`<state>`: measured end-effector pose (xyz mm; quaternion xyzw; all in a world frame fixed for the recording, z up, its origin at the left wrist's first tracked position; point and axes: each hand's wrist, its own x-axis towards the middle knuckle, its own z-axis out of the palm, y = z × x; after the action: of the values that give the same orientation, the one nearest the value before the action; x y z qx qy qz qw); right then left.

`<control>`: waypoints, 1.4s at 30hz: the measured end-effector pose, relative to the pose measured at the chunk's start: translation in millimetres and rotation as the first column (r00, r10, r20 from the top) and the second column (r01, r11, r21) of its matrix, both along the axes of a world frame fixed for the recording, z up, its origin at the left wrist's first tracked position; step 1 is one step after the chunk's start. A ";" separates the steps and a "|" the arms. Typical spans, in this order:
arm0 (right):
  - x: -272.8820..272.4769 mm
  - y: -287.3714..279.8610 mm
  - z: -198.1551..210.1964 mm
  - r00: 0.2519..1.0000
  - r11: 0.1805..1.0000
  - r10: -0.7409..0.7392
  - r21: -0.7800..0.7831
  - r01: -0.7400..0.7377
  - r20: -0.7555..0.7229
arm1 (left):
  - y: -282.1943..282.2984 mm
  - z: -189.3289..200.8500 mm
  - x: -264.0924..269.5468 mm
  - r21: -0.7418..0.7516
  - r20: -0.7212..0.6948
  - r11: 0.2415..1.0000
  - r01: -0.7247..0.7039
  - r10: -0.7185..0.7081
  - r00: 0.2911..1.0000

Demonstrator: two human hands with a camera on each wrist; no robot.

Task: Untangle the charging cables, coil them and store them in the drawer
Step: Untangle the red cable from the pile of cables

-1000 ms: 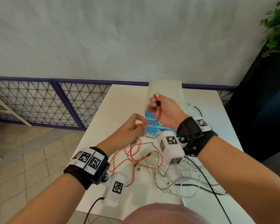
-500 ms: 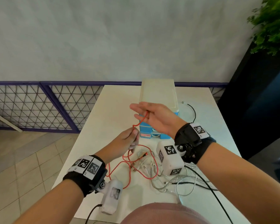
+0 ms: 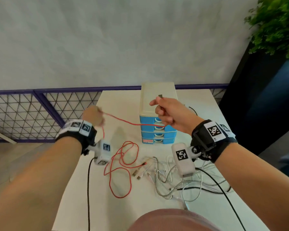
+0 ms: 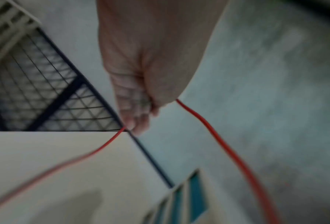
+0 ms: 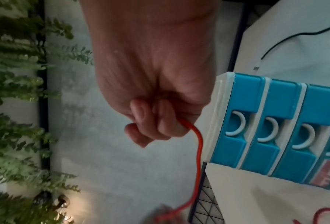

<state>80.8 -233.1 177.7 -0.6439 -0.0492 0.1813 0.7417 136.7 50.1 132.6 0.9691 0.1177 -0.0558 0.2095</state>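
Observation:
A thin red cable (image 3: 123,120) stretches in the air between my two hands, and the rest of it lies in loose loops on the white table (image 3: 117,104). My right hand (image 3: 167,112) grips its end in front of the drawer unit, with a metal plug (image 3: 160,96) sticking up above the fist; the red cable (image 5: 198,145) leaves the curled fingers. My left hand (image 3: 93,115) is raised at the table's left edge and pinches the red cable (image 4: 227,148), which runs through its closed fingers. The blue drawer unit (image 3: 157,129) stands at the table's middle, all drawers closed.
White, braided and black cables (image 3: 177,180) lie tangled on the table's near right, with several loose plugs (image 3: 137,172) beside the red loops. A purple mesh fence (image 3: 40,110) runs behind the table. A plant (image 3: 277,22) on a dark stand is at the right.
My hands have drawn apart. The left hand rose and moved left with the red cable; the right hand closed into a fist on its end, pulling a length taut.

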 end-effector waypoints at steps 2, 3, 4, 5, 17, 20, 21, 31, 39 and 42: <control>-2.1 5.8 -3.9 0.998 0.996 0.021 -0.088 -0.016 0.053 | -10.1 26.3 12.3 -0.387 0.367 0.919 0.071 0.083 0.926; -2.6 9.2 -5.4 0.997 0.993 0.023 -0.121 -0.014 0.070 | -16.2 35.1 14.1 -0.481 0.494 0.859 0.176 0.101 0.863; -2.8 12.0 -6.4 0.996 0.989 0.022 -0.148 -0.010 0.081 | -22.7 39.6 14.6 -0.480 0.559 0.840 0.253 0.071 0.826; -3.1 13.9 -7.6 0.996 0.985 0.023 -0.172 -0.008 0.084 | -29.1 41.3 11.2 -0.421 0.583 0.852 0.310 -0.007 0.812; -2.3 22.6 -27.8 0.990 0.967 -0.002 -0.251 0.037 0.138 | -55.4 -75.1 -78.7 -0.339 0.160 0.866 0.366 -0.330 0.930; -2.0 23.4 -27.2 0.982 0.964 0.014 -0.263 0.036 0.187 | -55.6 -95.0 -96.4 -0.338 -0.190 0.808 0.483 -0.561 0.806; -2.1 23.2 -27.2 0.979 0.966 0.021 -0.258 0.033 0.203 | -54.5 -105.8 -98.1 -0.266 -0.255 0.809 0.524 -0.583 0.772; -8.6 -4.0 -18.5 0.954 0.961 0.066 -0.275 0.017 0.291 | -76.2 -176.3 -104.0 0.113 -0.305 0.874 0.473 -0.422 0.854; 1.9 -3.5 -33.6 0.954 0.914 0.060 -0.401 0.065 0.293 | -85.8 -80.2 -86.1 -0.071 0.052 0.873 0.483 -0.480 0.876; 6.2 2.0 -43.3 0.964 0.882 0.108 -0.471 0.021 0.244 | -95.9 -21.4 -77.3 -0.195 0.264 0.830 0.523 -0.469 0.843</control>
<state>87.0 -231.1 134.4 -0.8210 -0.1164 0.1174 0.5465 59.4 -45.9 111.2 0.9306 -0.1695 -0.0231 0.3236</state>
